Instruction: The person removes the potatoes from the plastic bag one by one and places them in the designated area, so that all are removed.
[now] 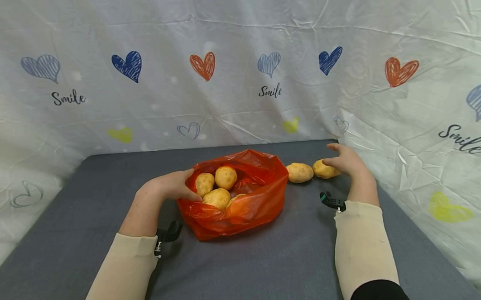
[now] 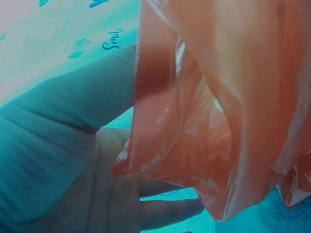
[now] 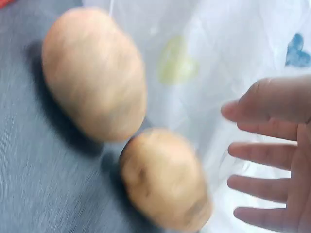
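A red plastic bag (image 1: 244,217) lies on the table with its mouth spread wide and several potatoes (image 1: 217,198) inside. My left hand (image 1: 170,186) holds the left edge of the bag, thumb over the rim; in the left wrist view the red film (image 2: 194,111) hides part of the fingers. To the right of the bag two potatoes lie on the table, a larger one (image 1: 300,172) and a smaller one (image 1: 325,169), close together. My right hand (image 1: 347,159) is beside the smaller potato (image 3: 165,179), fingers spread and apart from it in the right wrist view.
The dark grey table (image 1: 247,272) meets a white curtain (image 1: 238,105) printed with hearts and "Smile" at its back and sides. Each wrist wears a small black camera mount (image 1: 169,233).
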Available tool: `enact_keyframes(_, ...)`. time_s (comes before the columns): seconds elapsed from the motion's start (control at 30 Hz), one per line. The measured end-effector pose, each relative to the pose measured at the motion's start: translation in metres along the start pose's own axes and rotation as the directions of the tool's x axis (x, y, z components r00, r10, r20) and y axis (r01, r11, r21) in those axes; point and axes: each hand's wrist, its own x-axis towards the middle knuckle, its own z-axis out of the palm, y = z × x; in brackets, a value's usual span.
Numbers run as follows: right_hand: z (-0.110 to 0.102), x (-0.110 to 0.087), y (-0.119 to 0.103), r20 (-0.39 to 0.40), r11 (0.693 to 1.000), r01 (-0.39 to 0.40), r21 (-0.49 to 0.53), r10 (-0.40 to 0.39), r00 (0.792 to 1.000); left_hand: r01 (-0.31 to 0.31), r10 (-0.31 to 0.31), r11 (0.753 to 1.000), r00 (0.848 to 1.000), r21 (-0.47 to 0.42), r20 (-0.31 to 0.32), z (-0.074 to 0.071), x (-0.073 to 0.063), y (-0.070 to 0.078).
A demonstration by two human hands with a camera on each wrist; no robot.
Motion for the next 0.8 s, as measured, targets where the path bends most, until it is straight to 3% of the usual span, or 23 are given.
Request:
enact_keyframes(0.23, 0.006, -0.005, -0.061, -0.018, 0.987, 0.154, 0.040, -0.154, 0.988, 0.008, -0.008, 1.000, 1.000, -0.002, 0.002, 0.000, -0.001, 0.001)
enact_keyframes(0.37, 0.029, -0.011, -0.107, 0.040, 0.956, 0.283, 0.082, -0.287, 0.957, 0.013, -0.013, 1.000, 1.000, 0.002, 0.005, -0.001, -0.001, 0.001)
enact_keyframes(0.47, 0.057, -0.015, -0.138, 0.146, 0.922, 0.381, 0.062, -0.386, 0.911, 0.014, -0.014, 1.000, 1.000, 0.010, 0.001, -0.001, -0.002, 0.001)
enact_keyframes(0.57, 0.086, -0.016, -0.156, 0.305, 0.890, 0.457, 0.018, -0.440, 0.845, 0.014, -0.014, 1.000, 1.000, 0.013, -0.002, -0.001, -0.001, 0.001)
enact_keyframes(0.7, 0.112, -0.015, -0.162, 0.526, 0.889, 0.457, -0.005, -0.386, 0.757, 0.021, -0.021, 1.000, 1.000, 0.008, 0.001, 0.000, 0.000, 0.001)
enact_keyframes(0.8, 0.124, -0.013, -0.160, 0.615, 0.910, 0.415, -0.023, -0.314, 0.723, 0.024, -0.024, 1.000, 1.000, 0.004, 0.003, 0.000, -0.001, 0.002)
